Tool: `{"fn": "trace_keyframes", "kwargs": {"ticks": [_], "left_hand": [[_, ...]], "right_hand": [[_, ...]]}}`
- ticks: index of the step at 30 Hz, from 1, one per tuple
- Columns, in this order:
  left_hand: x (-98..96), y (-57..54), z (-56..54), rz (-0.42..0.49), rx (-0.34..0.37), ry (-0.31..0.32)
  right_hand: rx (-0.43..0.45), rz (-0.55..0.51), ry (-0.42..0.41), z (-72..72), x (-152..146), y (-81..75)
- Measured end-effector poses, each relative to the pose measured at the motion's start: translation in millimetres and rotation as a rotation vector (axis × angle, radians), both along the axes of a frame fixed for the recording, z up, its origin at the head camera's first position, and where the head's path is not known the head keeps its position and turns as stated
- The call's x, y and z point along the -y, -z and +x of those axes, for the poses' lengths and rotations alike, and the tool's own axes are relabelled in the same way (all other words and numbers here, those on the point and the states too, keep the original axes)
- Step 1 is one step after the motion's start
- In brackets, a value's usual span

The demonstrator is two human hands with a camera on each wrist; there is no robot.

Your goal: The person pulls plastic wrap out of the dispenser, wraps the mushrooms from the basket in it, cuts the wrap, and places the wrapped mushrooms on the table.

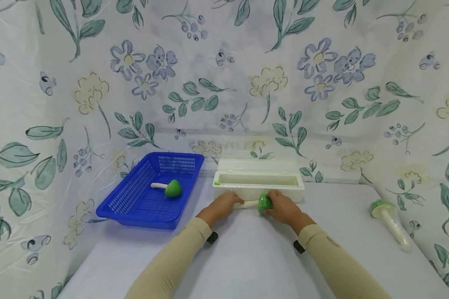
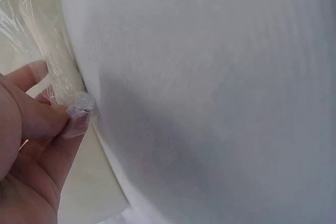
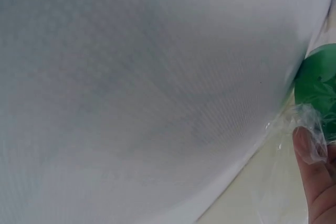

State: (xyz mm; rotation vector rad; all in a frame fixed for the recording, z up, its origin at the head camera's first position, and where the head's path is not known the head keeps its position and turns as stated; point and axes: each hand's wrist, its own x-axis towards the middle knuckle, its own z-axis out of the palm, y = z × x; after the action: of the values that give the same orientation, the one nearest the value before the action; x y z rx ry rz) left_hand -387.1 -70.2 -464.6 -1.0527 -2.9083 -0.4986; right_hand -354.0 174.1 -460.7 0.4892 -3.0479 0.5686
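Note:
A toy mushroom [image 1: 264, 203] with a green cap and pale stem lies crosswise in front of a long white box [image 1: 258, 194]. Clear plastic film wraps it. My left hand [image 1: 224, 204] pinches the film at the stem's end; in the left wrist view thumb and fingers close on the bunched wrap [image 2: 80, 109]. At the cap end, my right hand [image 1: 283, 206] holds the film, and in the right wrist view fingertips grip crumpled wrap [image 3: 310, 129] beside the green cap [image 3: 319, 82]. The box's lid stands raised at the back. Part of the right hand lies outside its wrist view.
To the left, a blue plastic basket [image 1: 116, 218] holds another green-capped mushroom [image 1: 173, 189]. A third mushroom [image 1: 393, 224], wrapped in film, lies near the right table edge. A small bright green piece [image 1: 217, 183] sits at the box's left rim. Flowered cloth [image 1: 224, 104] hangs behind the table.

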Motion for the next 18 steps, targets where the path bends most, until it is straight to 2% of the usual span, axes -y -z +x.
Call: {"fn": "trace_keyframes", "kwargs": {"ticks": [6, 10, 18], "left_hand": [[-0.8, 1.8, -1.7, 0.047, 0.037, -0.033], [-3.1, 1.1, 0.0, 0.029, 0.055, -0.050], [-0.1, -3.8, 9.8, -0.119, -0.048, -0.047]], "right_hand": [[0.007, 0.012, 0.003, 0.0, 2.1, 1.7], [-0.008, 0.042, -0.012, 0.5, 0.7, 0.6], [-0.095, 0.099, -0.065, -0.9, -4.9, -5.1]]}}
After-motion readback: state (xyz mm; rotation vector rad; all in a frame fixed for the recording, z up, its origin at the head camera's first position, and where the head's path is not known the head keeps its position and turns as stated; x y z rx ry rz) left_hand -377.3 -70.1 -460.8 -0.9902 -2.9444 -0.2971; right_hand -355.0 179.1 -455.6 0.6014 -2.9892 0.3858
